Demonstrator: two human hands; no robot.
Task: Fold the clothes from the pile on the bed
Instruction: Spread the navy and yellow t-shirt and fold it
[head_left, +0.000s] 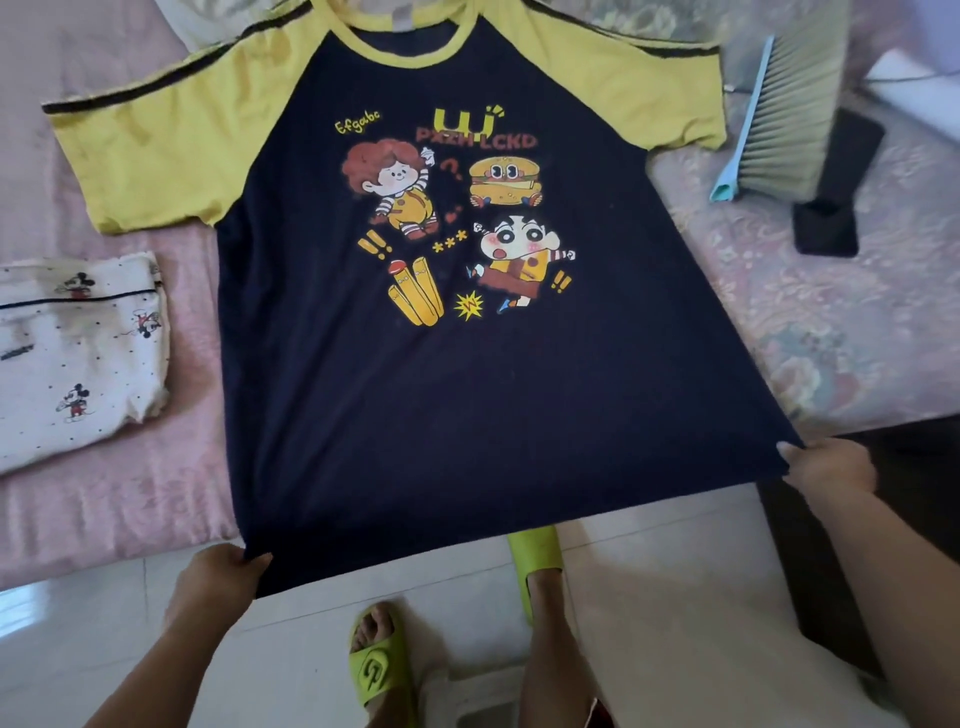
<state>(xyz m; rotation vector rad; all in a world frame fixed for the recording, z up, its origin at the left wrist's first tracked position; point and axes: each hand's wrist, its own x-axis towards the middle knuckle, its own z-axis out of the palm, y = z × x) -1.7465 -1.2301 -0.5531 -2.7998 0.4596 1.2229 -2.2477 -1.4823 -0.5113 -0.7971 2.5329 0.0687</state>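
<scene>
A: Fabric of the T-shirt (415, 389) is judged to be thin, soft and light. The shirt is spread face up on the bed (779, 291), in the centre of the frame, with the yellow collar toward the top and the hem hanging past the bed edge at the bottom. How is it held?

B: The hem is held at its two corners. The lower-left corner is pinched by the left hand (221, 577), and the lower-right corner is pinched by the right hand (831, 467). The hands are kept well apart, so the dark cloth is drawn flat between them.

A: Is a slip to be feared?

B: Hardly, it is thought. Such cloth is not slippery and not fragile, but no shape is kept by it alone; it will sag wherever it is not supported. For a fold, the hem corners are judged a good place to hold, or the side seams near the yellow sleeves (150, 156), so that an edge can be carried over straight.

A: What else is seen around it?

B: A folded white garment (78, 353) with a cartoon mouse print is laid at the left of the frame, just beside the shirt. A brush (774, 119) with a blue handle and a black object (831, 208) are placed at the upper right. Green slippers (379, 660) are worn on the feet on the floor (78, 649) at the bottom.

A: So the folding of this shirt is not yet begun?

B: So it is judged; no fold is visible in it.
</scene>
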